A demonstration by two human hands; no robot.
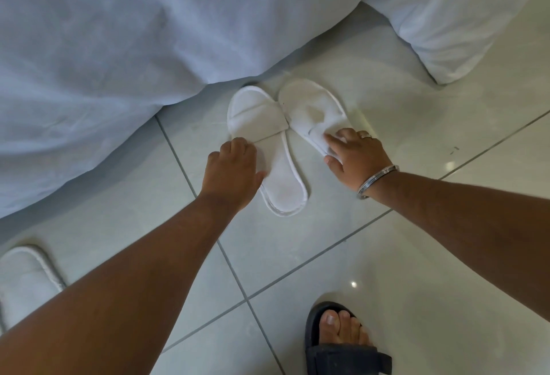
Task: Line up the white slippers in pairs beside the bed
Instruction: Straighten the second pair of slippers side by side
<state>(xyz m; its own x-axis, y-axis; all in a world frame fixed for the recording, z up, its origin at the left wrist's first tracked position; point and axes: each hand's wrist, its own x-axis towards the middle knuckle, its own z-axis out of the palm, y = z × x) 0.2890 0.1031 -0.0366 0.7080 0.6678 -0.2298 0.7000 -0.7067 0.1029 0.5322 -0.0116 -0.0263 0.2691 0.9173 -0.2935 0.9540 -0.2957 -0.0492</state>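
Beside the white-sheeted bed (104, 62), on pale glossy floor tiles (416, 255), I am pressing my flat left hand (230, 172) on one soft white fabric slipper (265, 148) while my right hand (354, 156) is pinching its splayed mate (312, 109), and a third slipper (26, 282), lying well apart, is waiting unpaired.

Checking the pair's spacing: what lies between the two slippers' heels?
Bare floor tile, seen in the head view; the left slipper and right slipper touch only near their straps.
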